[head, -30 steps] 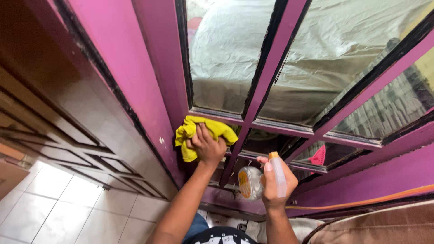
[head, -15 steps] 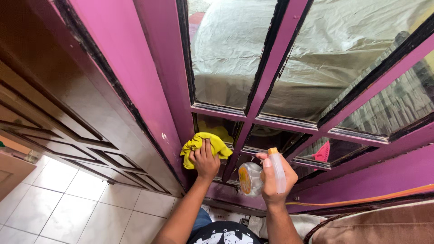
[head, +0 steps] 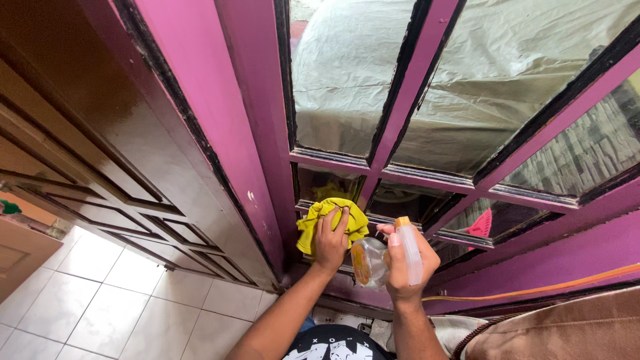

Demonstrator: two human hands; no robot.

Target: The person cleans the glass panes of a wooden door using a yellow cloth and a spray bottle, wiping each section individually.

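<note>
My left hand (head: 331, 241) presses a yellow cloth (head: 328, 217) against a low glass pane (head: 327, 185) of a purple-framed window (head: 400, 100). The cloth is bunched under my fingers at the bottom of the pane, beside the vertical purple bar. My right hand (head: 407, 263) grips a clear spray bottle (head: 371, 261) with an orange label and a white trigger head, held just to the right of the cloth, in front of the neighbouring lower pane.
A dark brown panelled door (head: 100, 167) stands to the left of the window frame. White floor tiles (head: 107, 307) lie below. Behind the glass a grey sheet covers something bulky (head: 480, 73). A brown cushion edge (head: 560, 327) shows at bottom right.
My left hand has slid the yellow cloth downward from the middle crossbar onto the lowest pane. The right hand keeps the spray bottle in about the same place.
</note>
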